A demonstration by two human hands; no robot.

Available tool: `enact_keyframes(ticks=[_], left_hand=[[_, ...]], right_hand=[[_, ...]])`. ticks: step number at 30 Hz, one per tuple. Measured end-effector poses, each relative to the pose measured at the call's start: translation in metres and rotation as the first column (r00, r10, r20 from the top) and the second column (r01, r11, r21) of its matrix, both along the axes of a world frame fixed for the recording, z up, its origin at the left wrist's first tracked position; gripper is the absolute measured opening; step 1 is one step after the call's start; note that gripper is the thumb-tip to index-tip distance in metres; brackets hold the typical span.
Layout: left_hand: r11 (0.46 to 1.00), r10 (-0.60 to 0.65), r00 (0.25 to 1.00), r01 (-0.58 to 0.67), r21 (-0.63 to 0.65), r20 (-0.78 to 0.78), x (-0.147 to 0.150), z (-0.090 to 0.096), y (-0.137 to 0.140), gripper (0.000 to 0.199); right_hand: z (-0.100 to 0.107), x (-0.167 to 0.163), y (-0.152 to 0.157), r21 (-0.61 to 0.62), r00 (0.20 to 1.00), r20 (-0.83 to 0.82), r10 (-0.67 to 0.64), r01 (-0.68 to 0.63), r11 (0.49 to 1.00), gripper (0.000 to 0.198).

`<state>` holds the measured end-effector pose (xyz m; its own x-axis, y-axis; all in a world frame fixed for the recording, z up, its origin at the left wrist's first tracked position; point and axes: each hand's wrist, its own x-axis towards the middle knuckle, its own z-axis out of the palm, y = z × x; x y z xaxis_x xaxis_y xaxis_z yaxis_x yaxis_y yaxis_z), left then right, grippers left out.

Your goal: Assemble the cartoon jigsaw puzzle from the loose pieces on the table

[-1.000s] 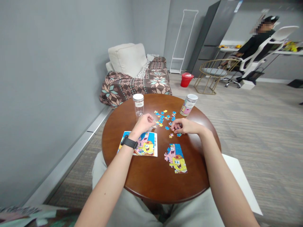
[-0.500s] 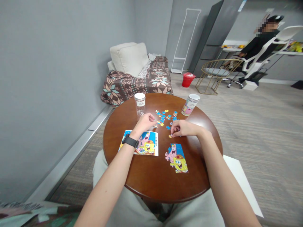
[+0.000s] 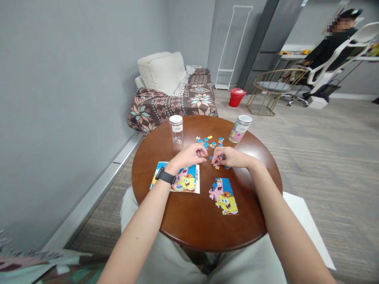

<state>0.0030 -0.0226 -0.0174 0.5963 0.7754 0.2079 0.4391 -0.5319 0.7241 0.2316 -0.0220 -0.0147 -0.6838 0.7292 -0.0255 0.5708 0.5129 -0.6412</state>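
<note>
My left hand (image 3: 191, 155), a dark watch on its wrist, hovers over the loose puzzle pieces (image 3: 206, 145). Its fingers curl with the thumb apart, and a bit of yellow shows between them. Close beside it, my right hand (image 3: 232, 157) has thumb and fingers pinched at a small puzzle piece (image 3: 216, 167), partly covered by the fingertips. Nearer me lies a joined section of cartoon puzzle (image 3: 226, 199), its left edge jagged. A printed reference picture (image 3: 189, 183) is flat under my left wrist, which hides part of it.
A clear jar with a white lid (image 3: 177, 130) stands at the table's far left. A printed can (image 3: 240, 129) stands far right. Beyond the round table (image 3: 195, 232) are a covered sofa (image 3: 174, 104), a red bin (image 3: 237, 97), a gold-framed chair (image 3: 272, 86) and a seated person (image 3: 331, 49).
My left hand has moved right, over the loose pieces and closer to my right hand. My right hand stays pinched at a piece, shifted slightly away from me. The view has tilted slightly.
</note>
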Motion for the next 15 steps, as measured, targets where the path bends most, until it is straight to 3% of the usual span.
enact_keyframes(ticks=[3,6,15], left_hand=[[0.980,-0.160,0.973,0.177,0.095,-0.166,0.005,-0.003,-0.004,0.014],[0.952,-0.202,0.932,0.259,0.164,-0.300,0.011,-0.007,-0.006,0.015],[0.949,-0.149,0.897,0.248,0.196,-0.417,0.023,-0.012,-0.009,0.023]], right_hand=[[-0.001,0.004,0.003,0.051,0.997,-0.022,-0.079,0.080,0.996,0.018],[-0.001,0.006,0.004,0.054,0.991,-0.030,-0.127,0.128,0.990,0.018],[-0.002,0.007,0.004,-0.008,0.986,-0.024,-0.163,0.163,0.987,0.016]])
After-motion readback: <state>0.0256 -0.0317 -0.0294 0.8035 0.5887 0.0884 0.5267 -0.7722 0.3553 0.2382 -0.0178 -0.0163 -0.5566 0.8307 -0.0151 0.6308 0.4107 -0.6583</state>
